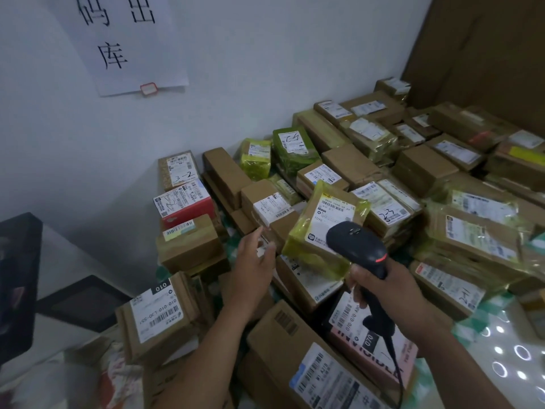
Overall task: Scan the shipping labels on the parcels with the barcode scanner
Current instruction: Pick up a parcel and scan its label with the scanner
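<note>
Barcode scanner, gripped by right hand, apparently faces yellow-wrapped parcel.

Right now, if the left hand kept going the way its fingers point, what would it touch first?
Probably the brown box with the white label, just beyond the fingers of the left hand; depth is hard to judge.

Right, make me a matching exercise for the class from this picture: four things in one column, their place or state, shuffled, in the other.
1 barcode scanner
2 left hand
3 paper sign
4 red box

A stuck on the wall
B open, above parcels
C gripped by the right hand
D among parcels, white label on top

Pairs: 1-C, 2-B, 3-A, 4-D
</note>
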`<state>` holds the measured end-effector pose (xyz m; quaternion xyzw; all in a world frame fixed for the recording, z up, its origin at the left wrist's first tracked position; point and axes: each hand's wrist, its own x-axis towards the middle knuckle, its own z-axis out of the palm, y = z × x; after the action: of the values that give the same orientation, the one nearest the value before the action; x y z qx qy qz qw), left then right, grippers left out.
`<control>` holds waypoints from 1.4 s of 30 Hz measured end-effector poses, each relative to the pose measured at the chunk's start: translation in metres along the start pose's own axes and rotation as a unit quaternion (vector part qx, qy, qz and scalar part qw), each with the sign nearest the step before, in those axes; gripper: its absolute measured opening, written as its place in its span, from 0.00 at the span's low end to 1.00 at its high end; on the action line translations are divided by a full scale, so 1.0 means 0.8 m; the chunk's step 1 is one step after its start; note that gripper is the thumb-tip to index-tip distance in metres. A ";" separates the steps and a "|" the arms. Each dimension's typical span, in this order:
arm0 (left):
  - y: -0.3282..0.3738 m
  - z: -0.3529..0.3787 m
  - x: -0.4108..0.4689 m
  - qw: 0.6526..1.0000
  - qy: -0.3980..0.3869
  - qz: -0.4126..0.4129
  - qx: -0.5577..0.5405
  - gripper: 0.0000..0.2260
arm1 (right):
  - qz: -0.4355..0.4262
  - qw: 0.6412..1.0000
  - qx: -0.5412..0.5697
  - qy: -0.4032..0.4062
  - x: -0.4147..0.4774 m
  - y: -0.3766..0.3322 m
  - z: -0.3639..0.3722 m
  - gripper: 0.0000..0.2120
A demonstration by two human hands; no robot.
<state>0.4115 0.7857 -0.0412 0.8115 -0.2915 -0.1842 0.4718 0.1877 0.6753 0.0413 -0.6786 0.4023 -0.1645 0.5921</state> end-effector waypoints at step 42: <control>-0.038 -0.025 -0.129 0.931 0.033 -0.301 -0.202 0.27 | -0.023 0.975 -0.123 -0.186 -0.065 -0.024 0.032 0.14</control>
<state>0.3533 0.8773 -0.0559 0.7541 0.0253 -0.3460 0.5577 0.1800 0.7304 0.0660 -0.7740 0.2859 0.0016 0.5649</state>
